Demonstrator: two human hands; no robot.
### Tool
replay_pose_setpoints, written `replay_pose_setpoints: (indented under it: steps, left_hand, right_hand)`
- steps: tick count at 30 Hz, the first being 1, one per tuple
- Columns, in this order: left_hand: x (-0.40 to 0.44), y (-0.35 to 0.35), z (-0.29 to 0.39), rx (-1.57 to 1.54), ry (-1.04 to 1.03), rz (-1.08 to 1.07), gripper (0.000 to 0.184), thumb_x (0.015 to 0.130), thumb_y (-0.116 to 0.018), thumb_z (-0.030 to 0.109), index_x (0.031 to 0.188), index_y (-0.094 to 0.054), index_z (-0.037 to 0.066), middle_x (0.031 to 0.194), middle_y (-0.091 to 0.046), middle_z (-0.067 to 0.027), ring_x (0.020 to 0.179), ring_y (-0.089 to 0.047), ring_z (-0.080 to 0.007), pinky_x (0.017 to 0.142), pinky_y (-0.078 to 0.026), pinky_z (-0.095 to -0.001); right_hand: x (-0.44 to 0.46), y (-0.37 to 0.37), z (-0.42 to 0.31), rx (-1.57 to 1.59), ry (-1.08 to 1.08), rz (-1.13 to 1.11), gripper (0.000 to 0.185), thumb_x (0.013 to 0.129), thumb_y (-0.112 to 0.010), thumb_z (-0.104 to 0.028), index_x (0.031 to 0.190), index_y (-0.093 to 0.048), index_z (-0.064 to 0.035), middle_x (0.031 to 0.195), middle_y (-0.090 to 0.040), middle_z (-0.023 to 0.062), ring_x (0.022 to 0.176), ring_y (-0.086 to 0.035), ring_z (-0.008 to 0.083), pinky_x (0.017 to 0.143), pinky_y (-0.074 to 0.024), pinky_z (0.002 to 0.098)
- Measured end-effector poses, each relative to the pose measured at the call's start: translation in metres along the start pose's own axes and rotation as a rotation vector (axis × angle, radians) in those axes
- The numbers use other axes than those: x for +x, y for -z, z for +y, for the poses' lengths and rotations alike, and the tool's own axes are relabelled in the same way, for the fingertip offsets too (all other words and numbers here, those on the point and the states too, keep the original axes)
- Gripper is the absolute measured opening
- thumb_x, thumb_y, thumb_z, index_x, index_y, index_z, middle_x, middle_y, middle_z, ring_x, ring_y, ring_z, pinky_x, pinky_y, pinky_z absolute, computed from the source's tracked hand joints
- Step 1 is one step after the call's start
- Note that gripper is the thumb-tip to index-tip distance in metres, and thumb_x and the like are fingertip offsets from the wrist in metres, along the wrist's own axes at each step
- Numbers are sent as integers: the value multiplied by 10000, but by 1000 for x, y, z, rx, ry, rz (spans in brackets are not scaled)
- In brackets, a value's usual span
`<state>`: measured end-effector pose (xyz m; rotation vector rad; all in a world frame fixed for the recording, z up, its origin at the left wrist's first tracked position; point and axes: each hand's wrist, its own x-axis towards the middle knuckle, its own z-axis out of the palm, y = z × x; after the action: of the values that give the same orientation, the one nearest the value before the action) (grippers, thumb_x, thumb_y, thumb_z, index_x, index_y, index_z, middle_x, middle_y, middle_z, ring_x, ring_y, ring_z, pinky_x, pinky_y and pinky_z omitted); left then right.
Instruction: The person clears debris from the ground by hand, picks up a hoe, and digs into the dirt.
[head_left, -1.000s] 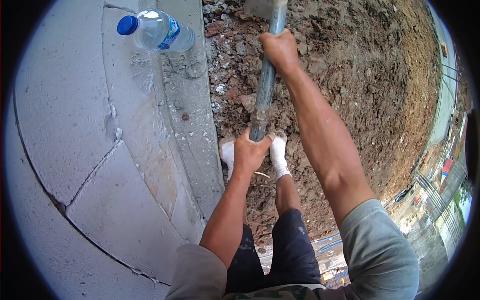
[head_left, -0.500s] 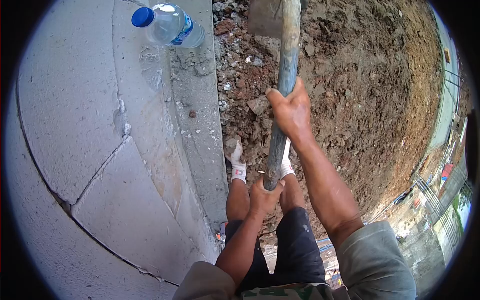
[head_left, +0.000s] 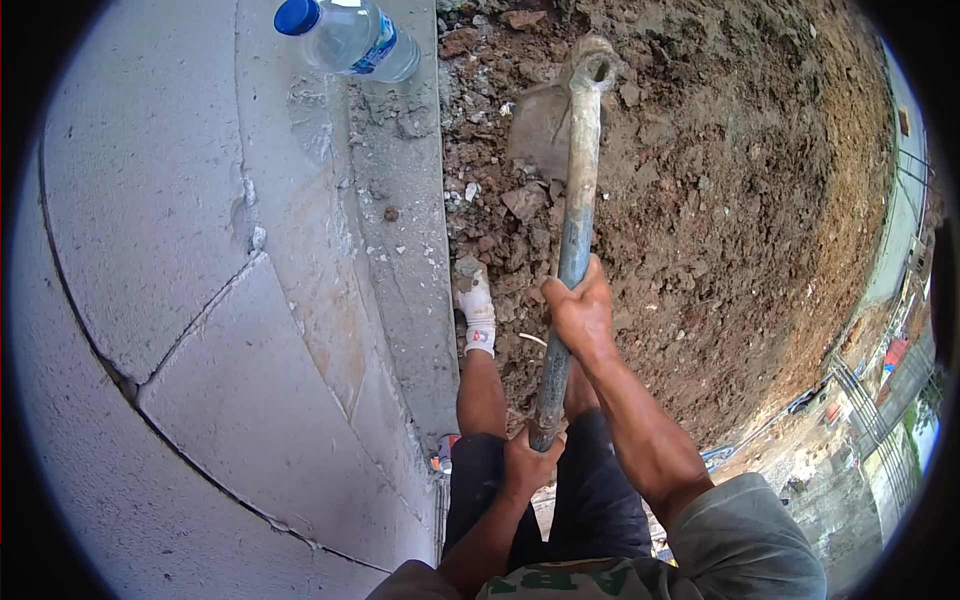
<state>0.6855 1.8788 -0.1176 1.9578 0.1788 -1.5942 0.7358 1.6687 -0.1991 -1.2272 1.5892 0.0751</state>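
Note:
A hoe (head_left: 580, 195) with a long worn handle slants up the middle of the view. My right hand (head_left: 584, 312) is wrapped round the handle about halfway along it. Lower down, near my thighs, my left hand (head_left: 530, 462) grips the handle's butt end. At the far end, the metal eye of the hoe shows round the handle. Its broad, mud-coated blade (head_left: 540, 130) lies against the brown soil (head_left: 720, 220); whether its edge is sunk in I cannot tell.
Along the left runs a grey concrete slab (head_left: 170, 210) with cracks and a straight edge beside the soil. A water bottle (head_left: 365, 42) with a blue cap lies on it. My white-socked foot (head_left: 478, 315) stands on the dirt by that edge. Metal bars (head_left: 875, 420) lie at the far right.
Both hands and the hoe have come back toward my body, so the hoe's head and blade now show on the soil. One foot is now hidden behind my right arm and the handle.

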Motion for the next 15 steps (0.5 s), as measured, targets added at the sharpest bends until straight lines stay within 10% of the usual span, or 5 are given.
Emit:
replay_pose_setpoints:
  steps: [7,15]
  left_hand:
    - [113,28,55,47,-279,65,212,777,-745,162,898,-647,18,629,-582,-3,553,-541,-102,551,-465,-305]
    - [3,16,-48,-108,188,150,205,780,-729,152,820,-579,18,555,-540,-7,429,-494,-100,433,-404,-294]
  right_hand:
    - [57,-8,-98,51,288,165,321,784,-636,-188,954,-470,29,767,-615,216,707,-632,366,698,-497,436]
    - [2,-81,59,-163,60,-221,361,788,-624,-182,1002,-462,60,859,-628,316,828,-643,449,764,-499,473]
